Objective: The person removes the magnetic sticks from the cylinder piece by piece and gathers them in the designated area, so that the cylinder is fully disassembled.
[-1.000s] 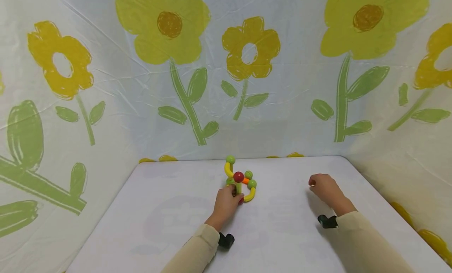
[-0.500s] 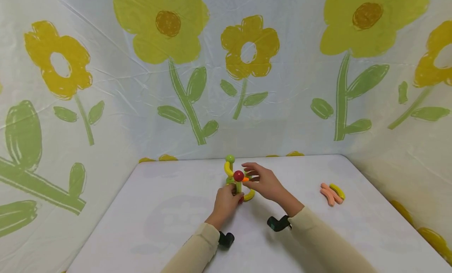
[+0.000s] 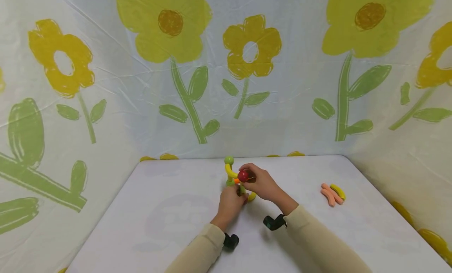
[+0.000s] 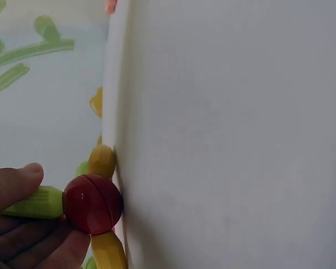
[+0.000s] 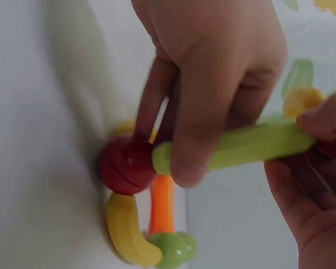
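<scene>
A toy of balls and rods stands on the white table. Near its lower red ball [image 5: 123, 163], my left hand [image 3: 227, 205] pinches a light green rod [image 5: 257, 144] between thumb and fingers. At the rod's upper end my right hand [image 3: 265, 185] holds the upper red ball [image 3: 243, 176] with its fingertips. Curved yellow rods [image 5: 126, 227], an orange rod [image 5: 162, 204] and green balls [image 3: 229, 160] make up other parts. In the left wrist view, the lower red ball [image 4: 93, 204] touches two yellow rods. My hands cover part of the toy in the head view.
Pink curved rods [image 3: 328, 196] and a yellow curved rod [image 3: 338, 191] lie together on the right of the table [image 3: 169, 233]. A flower-printed cloth [image 3: 282, 135] surrounds the table at the back and sides. A small black camera sits on each wrist.
My right hand has moved left from above the loose rods to the toy and now holds the upper red ball. That ball has shifted slightly right. My left hand still pinches the green rod.
</scene>
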The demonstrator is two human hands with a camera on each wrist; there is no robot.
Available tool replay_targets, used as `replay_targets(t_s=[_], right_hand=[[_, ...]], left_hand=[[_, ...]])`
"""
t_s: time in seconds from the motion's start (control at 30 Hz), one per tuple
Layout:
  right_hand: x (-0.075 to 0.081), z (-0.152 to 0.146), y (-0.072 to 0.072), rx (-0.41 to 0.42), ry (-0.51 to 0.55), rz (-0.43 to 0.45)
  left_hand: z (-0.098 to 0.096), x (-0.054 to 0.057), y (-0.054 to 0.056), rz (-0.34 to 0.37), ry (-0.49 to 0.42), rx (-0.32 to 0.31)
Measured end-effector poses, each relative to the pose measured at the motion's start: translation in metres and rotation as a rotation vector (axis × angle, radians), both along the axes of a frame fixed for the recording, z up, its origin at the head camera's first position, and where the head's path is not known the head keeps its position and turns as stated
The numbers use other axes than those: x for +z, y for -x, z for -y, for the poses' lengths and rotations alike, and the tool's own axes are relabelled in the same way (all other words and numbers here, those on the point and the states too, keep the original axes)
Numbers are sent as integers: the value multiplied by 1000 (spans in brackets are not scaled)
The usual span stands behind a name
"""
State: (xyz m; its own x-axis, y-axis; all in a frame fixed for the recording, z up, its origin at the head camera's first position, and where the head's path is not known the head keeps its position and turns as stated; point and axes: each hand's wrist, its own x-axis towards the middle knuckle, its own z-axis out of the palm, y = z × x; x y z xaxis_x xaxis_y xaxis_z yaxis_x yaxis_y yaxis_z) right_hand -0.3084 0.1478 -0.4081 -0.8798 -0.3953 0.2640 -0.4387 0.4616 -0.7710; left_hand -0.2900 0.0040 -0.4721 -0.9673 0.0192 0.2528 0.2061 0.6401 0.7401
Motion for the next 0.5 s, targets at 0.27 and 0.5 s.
replay_targets(t_s=[0.27, 0.5], right_hand=[[1, -24, 9, 119, 27, 44], [-2, -28, 6, 105, 70, 35]], left_hand=[[-17, 0, -8, -79, 0, -37], [-14, 3, -11, -49, 45, -59]])
